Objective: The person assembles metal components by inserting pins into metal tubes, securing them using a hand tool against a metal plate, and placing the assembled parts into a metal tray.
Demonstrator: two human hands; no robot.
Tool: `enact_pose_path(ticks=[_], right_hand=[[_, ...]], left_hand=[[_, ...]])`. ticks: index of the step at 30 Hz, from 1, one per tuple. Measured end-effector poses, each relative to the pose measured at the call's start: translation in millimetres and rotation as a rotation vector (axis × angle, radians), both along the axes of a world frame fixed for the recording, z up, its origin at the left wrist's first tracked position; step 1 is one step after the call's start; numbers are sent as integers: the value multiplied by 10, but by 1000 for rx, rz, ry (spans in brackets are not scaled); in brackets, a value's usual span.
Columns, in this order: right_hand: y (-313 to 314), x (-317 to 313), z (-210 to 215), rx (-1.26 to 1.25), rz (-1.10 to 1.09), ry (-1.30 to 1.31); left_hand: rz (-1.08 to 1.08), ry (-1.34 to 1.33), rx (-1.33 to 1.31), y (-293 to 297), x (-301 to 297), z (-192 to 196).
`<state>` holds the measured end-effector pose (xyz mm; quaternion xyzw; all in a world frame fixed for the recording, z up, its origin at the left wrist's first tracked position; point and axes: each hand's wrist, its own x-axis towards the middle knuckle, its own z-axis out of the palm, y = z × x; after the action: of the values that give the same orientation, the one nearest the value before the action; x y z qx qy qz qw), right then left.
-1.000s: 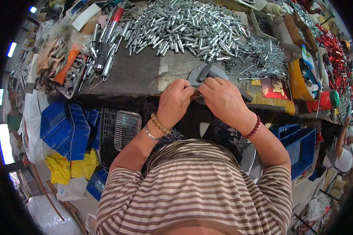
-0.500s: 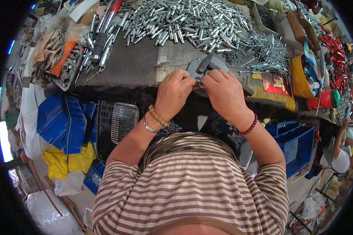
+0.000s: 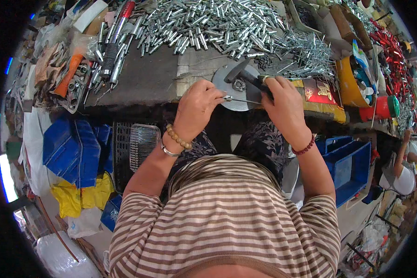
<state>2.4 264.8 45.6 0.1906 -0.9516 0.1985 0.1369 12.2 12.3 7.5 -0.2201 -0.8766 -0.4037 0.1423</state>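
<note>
My left hand point(image 3: 197, 104) pinches a thin metal rod point(image 3: 244, 100) with a thicker bright end at the fingertips. The rod lies level over the near part of a round grey metal disc point(image 3: 221, 78), its far end close to my right thumb. My right hand point(image 3: 284, 104) is closed around the dark handle of a hammer point(image 3: 253, 78). The hammer head is above the disc, beside a small round metal piece point(image 3: 239, 84) at its middle. Whether the rod touches my right hand is hard to see.
Beyond the disc lies a heap of short metal tubes point(image 3: 208, 23), with thin rods point(image 3: 306, 51) to its right. Tools with an orange handle point(image 3: 71, 76) lie at left. A yellow container point(image 3: 350, 88) and a red jar point(image 3: 375, 112) stand right. Blue bins point(image 3: 347, 171) sit below the bench.
My hands have moved apart from their meeting point over the disc. My right hand has taken hold of the hammer handle. The rod now shows between the hands.
</note>
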Motion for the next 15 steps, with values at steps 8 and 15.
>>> enact_pose_path(ticks=[8,15], right_hand=[[14,495,178,-285,124,39],[-33,522,143,-133,112,-92]], left_hand=[[-52,10,-18,-29,-28,22],[-45,-16,30,-33,-35,5]])
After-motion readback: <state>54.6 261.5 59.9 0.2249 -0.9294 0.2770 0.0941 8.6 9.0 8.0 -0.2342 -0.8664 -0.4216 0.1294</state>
